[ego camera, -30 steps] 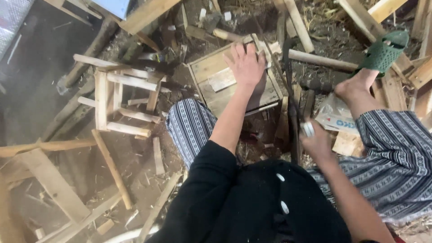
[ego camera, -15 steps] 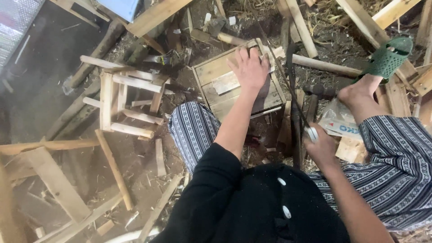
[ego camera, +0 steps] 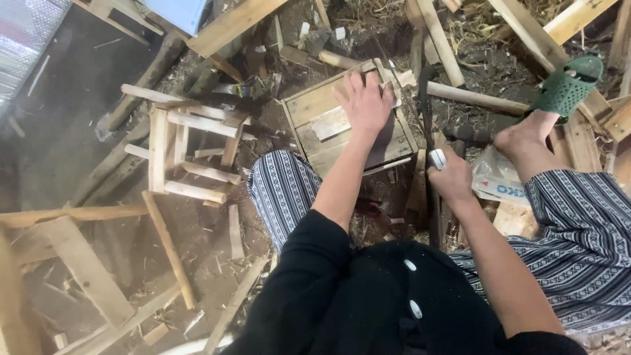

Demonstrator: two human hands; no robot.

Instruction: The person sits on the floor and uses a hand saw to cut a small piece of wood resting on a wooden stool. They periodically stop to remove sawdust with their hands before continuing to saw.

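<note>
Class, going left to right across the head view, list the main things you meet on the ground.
Unfinished wooden stool frame → square wooden panel under the left hand → right hand gripping a small tool → green sandal.

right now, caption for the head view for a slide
Left hand flat on a wooden box; right hand grips a dark tool.
</note>
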